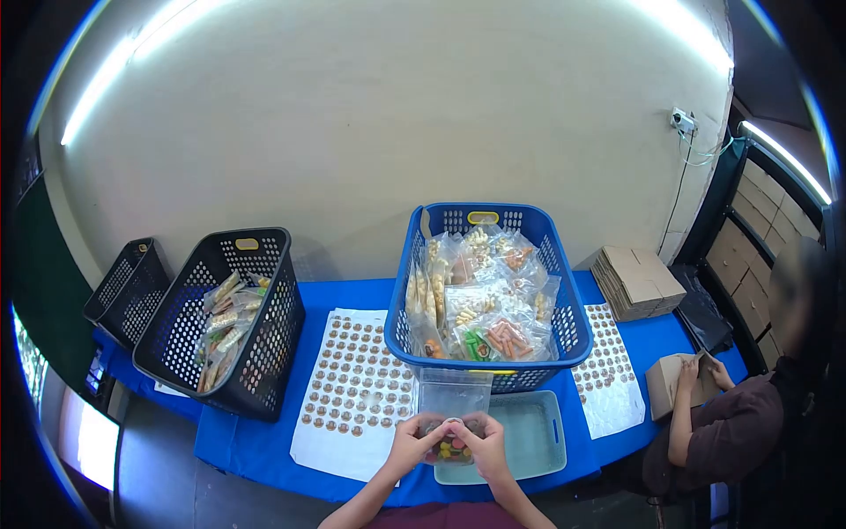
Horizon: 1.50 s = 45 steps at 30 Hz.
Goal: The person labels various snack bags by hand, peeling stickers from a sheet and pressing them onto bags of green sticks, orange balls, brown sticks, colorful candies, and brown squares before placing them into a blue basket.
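Note:
Both my hands hold a clear zip bag (pixel 454 390) of colourful sweets in front of my body. My left hand (pixel 409 443) is closed on the bag's left side, and my right hand (pixel 487 441) on its right side. The two thumbs meet at the bag's middle; whether something lies under them is hidden. Red, yellow and dark pieces show in the lower part below the thumbs. Behind the bag stands a blue basket (pixel 577 346) piled with filled clear bags. A pale green tray (pixel 551 445) lies under and right of my right hand.
Sheets of round stickers (pixel 339 450) (pixel 621 419) flank the blue basket. A black basket (pixel 286 353) with filled bags and another black basket (pixel 110 309) stand left. Right are flattened cartons (pixel 639 282), black plastic (pixel 703 309) and a co-worker (pixel 731 423) handling a cardboard box (pixel 663 388).

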### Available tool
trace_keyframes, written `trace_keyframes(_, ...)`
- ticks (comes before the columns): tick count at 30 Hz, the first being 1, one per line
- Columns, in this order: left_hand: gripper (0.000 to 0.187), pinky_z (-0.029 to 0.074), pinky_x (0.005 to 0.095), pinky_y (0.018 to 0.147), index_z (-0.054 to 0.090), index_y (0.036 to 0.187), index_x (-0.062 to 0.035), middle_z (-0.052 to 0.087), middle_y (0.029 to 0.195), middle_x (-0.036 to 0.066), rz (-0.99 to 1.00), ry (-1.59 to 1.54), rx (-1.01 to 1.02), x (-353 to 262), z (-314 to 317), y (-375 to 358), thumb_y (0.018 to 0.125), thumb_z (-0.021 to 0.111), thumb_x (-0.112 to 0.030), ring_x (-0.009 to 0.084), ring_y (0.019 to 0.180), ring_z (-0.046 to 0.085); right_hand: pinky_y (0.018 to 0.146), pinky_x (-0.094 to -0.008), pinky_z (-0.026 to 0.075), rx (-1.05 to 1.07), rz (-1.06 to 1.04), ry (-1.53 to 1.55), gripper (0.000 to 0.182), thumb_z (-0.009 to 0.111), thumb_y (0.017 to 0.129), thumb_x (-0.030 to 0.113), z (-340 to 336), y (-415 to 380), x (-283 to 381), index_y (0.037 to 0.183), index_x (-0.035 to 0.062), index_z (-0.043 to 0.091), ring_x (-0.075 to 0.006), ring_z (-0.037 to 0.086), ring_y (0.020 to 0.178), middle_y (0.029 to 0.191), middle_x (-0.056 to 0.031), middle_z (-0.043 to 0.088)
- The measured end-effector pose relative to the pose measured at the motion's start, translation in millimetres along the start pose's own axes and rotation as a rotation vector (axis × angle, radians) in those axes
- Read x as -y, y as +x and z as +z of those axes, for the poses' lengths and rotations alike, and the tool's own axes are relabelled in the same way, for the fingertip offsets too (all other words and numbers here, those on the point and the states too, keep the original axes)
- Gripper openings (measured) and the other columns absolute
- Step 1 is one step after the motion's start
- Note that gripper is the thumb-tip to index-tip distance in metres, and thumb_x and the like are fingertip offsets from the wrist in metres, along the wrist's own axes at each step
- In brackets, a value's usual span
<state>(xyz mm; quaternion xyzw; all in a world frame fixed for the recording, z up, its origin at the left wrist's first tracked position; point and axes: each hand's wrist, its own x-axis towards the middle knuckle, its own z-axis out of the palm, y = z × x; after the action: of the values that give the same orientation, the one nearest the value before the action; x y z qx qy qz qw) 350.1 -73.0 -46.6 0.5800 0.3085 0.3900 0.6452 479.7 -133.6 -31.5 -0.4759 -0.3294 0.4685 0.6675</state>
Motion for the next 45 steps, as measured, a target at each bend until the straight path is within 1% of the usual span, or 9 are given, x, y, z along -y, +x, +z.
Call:
trace_keyframes(5, 0.022, 0.045, 0.0189, 0.053, 0.06, 0.096, -0.0039, 0.061, 0.08, 0.001, -0.129, 0.035, 0.025, -10.9, 2.4, -0.6, 0.08, 0.061, -0.02, 0.0053, 0.064, 0.055, 0.055, -0.0176, 0.046, -0.074, -0.008, 0.006, 0.01, 0.062, 0.078, 0.008, -0.1, -1.5, -0.7, 0.078, -0.0016, 0.058, -0.0076, 0.058, 0.063, 0.076, -0.0069, 0.063)
trace_keyframes(14, 0.025, 0.046, 0.0193, 0.063, 0.06, 0.093, -0.0008, 0.062, 0.079, 0.003, -0.147, -0.001, 0.121, -14.1, 4.2, 0.2, 0.08, 0.062, -0.021, 0.0068, 0.073, 0.057, 0.06, -0.0197, 0.044, -0.115, 0.006, 0.071, 0.011, 0.058, 0.081, 0.01, -4.8, -4.0, -6.4, 0.076, 0.0007, 0.058, -0.0066, 0.054, 0.064, 0.071, -0.0041, 0.06)
trace_keyframes(24, 0.025, 0.041, 0.0183, 0.05, 0.062, 0.08, -0.0004, 0.059, 0.065, 0.001, -0.073, 0.139, -0.106, -2.7, 18.6, 3.5, 0.077, 0.065, -0.025, 0.0038, 0.056, 0.05, 0.064, -0.0213, 0.046, 0.001, 0.004, -0.038, 0.02, 0.066, 0.074, 0.007, -11.7, -15.1, -5.1, 0.089, 0.0002, 0.054, -0.0082, 0.056, 0.072, 0.082, -0.0053, 0.06)
trace_keyframes(30, 0.025, 0.043, 0.0206, 0.049, 0.062, 0.081, 0.0006, 0.06, 0.065, 0.002, -0.125, 0.113, 0.016, 5.2, 16.0, 1.8, 0.077, 0.065, -0.024, 0.0061, 0.055, 0.052, 0.06, -0.0198, 0.045, -0.006, 0.083, 0.014, 0.018, 0.065, 0.075, 0.006, -17.9, -23.6, 4.5, 0.089, 0.0014, 0.054, -0.0066, 0.055, 0.066, 0.081, -0.0039, 0.06)
trace_keyframes(33, 0.022, 0.044, 0.0201, 0.055, 0.061, 0.084, 0.0006, 0.06, 0.07, 0.002, -0.158, 0.124, 0.104, -4.1, 16.4, 1.9, 0.079, 0.062, -0.021, 0.0065, 0.061, 0.054, 0.061, -0.0198, 0.045, -0.019, 0.091, 0.047, 0.018, 0.064, 0.076, 0.006, -24.7, -26.4, -4.7, 0.089, 0.0016, 0.054, -0.0067, 0.055, 0.066, 0.082, -0.0038, 0.06)
trace_keyframes(36, 0.019, 0.044, 0.019, 0.064, 0.06, 0.086, 0.0005, 0.061, 0.077, 0.002, 0.058, -0.094, -0.068, -13.5, 24.3, 9.3, 0.082, 0.058, -0.018, 0.0059, 0.069, 0.054, 0.062, -0.0199, 0.045, -0.073, 0.054, 0.075, 0.018, 0.064, 0.075, 0.005, -24.4, -29.9, -11.8, 0.09, 0.002, 0.053, -0.0072, 0.055, 0.068, 0.082, -0.0039, 0.06)
trace_keyframes(39, 0.016, 0.042, 0.0193, 0.066, 0.06, 0.087, 0.0005, 0.06, 0.079, 0.003, 0.05, -0.138, -0.04, -15.3, 11.7, 17.2, 0.085, 0.053, -0.014, 0.0061, 0.072, 0.054, 0.065, -0.0212, 0.045, -0.004, 0.217, 0.087, 0.021, 0.064, 0.075, 0.004, -27.2, -36.9, -12.5, 0.093, 0.0025, 0.053, -0.0087, 0.056, 0.073, 0.084, -0.0046, 0.059)
trace_keyframes(42, 0.015, 0.042, 0.0205, 0.062, 0.06, 0.085, 0.0009, 0.059, 0.074, 0.002, 0.068, -0.087, -0.047, -16.3, 9.6, 17.7, 0.085, 0.054, -0.013, 0.0064, 0.068, 0.053, 0.068, -0.0231, 0.045, 0.08, 0.09, 0.076, 0.029, 0.066, 0.072, 0.003, -20.4, -35.7, -7.9, 0.097, 0.0028, 0.054, -0.0107, 0.055, 0.076, 0.086, -0.0042, 0.058)
trace_keyframes(45, 0.013, 0.043, 0.0215, 0.06, 0.06, 0.084, 0.0011, 0.058, 0.072, 0.004, 0.179, 0.126, -0.029, -18.3, 1.2, 15.6, 0.082, 0.056, -0.011, 0.0088, 0.066, 0.054, 0.069, -0.0245, 0.043, -0.068, -0.3, -0.251, 0.031, 0.069, 0.068, 0.004, -26.7, -22.5, 10.0, 0.096, 0.002, 0.056, -0.0123, 0.055, 0.076, 0.087, -0.0036, 0.058)
